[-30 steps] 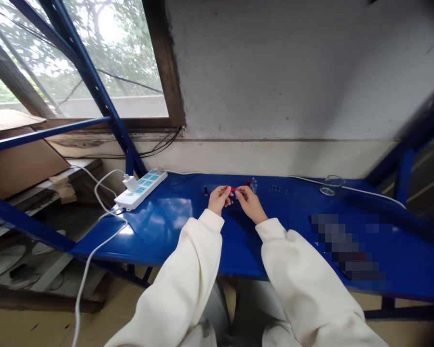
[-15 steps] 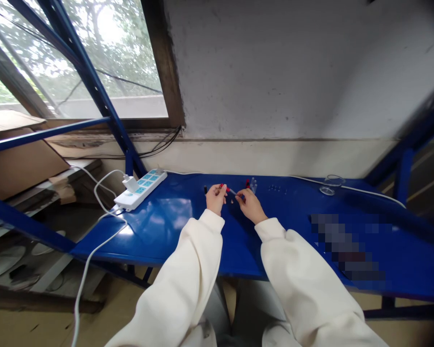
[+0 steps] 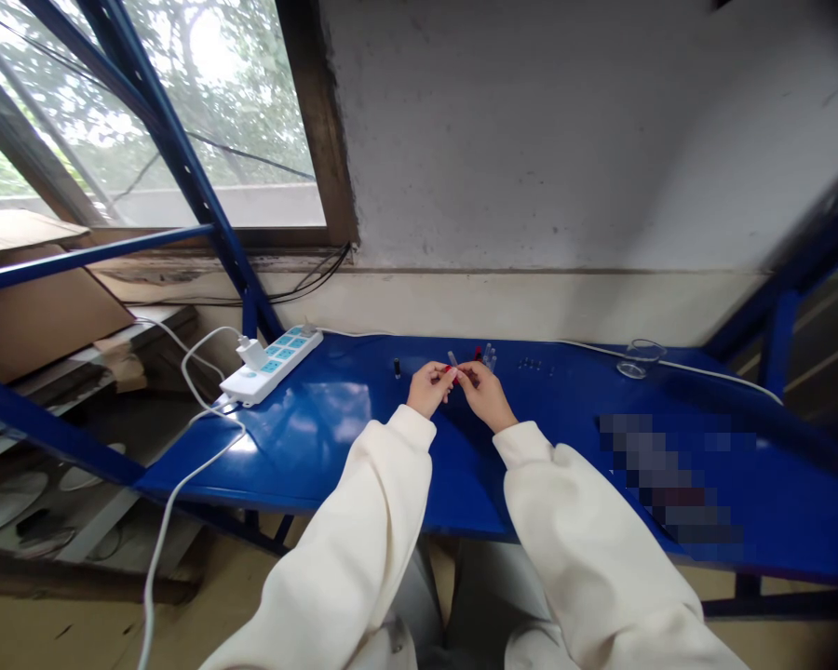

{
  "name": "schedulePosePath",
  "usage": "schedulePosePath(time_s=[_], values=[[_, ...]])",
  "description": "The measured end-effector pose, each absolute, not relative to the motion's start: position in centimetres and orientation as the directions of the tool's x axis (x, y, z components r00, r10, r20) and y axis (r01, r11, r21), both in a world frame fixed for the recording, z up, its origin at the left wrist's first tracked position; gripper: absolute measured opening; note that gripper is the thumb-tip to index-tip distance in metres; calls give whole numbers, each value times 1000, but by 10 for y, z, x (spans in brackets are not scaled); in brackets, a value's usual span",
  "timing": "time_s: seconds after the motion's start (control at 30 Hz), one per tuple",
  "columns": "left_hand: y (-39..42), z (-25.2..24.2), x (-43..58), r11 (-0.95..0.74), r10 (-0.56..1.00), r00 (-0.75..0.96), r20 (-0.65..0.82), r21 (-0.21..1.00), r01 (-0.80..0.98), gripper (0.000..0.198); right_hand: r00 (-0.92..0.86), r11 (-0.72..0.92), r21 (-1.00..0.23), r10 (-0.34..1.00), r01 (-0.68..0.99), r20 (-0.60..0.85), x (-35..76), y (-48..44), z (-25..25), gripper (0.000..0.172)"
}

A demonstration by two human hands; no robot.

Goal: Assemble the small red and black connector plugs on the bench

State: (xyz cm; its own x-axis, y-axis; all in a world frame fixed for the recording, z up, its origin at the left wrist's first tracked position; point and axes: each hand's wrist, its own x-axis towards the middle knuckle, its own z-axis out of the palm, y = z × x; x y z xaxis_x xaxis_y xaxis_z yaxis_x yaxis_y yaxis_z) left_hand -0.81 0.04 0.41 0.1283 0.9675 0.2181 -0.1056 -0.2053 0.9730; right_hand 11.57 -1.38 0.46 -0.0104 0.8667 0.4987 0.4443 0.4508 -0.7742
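Observation:
Both my hands meet over the far middle of the blue metal shelf (image 3: 335, 437). My left hand (image 3: 429, 388) is closed in a pinch and my right hand (image 3: 484, 391) is closed too. Between them they hold a small clear tube (image 3: 452, 359) with a red part at its lower end, standing roughly upright. Just behind my right hand stand a few more clear tubes (image 3: 489, 355) with a red piece beside them. A small black cap (image 3: 397, 368) stands left of my left hand. A row of tiny dark pieces (image 3: 531, 364) lies to the right.
A white power strip (image 3: 274, 365) with a plugged-in charger and white cable lies at the shelf's far left. A clear glass dish (image 3: 641, 357) sits at the far right beside a thin cable. Blue rack beams cross at left and right; cardboard lies beyond the left edge.
My hands drew apart half a second ago, the right one holding the tube slantwise. Now they are together again and the tube stands upright between them.

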Motion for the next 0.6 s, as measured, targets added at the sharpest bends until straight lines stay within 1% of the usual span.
schedulePosePath(time_s=[0.1, 0.23, 0.37, 0.6], values=[[-1, 7, -8, -183, 974, 110, 197, 975, -124, 36, -69, 441, -813, 890, 380, 450, 115, -13, 3, 23], [-2, 9, -10, -185, 977, 79, 199, 970, -161, 35, -101, 453, -820, 888, 350, 448, 115, -13, 2, 21], [-3, 10, -10, -204, 975, 43, 216, 960, -193, 34, -134, 463, -810, 885, 359, 446, 115, -14, 3, 19], [-1, 9, -10, -192, 980, 11, 198, 963, -189, 30, -162, 452, -794, 891, 406, 424, 114, -15, 2, 20]])
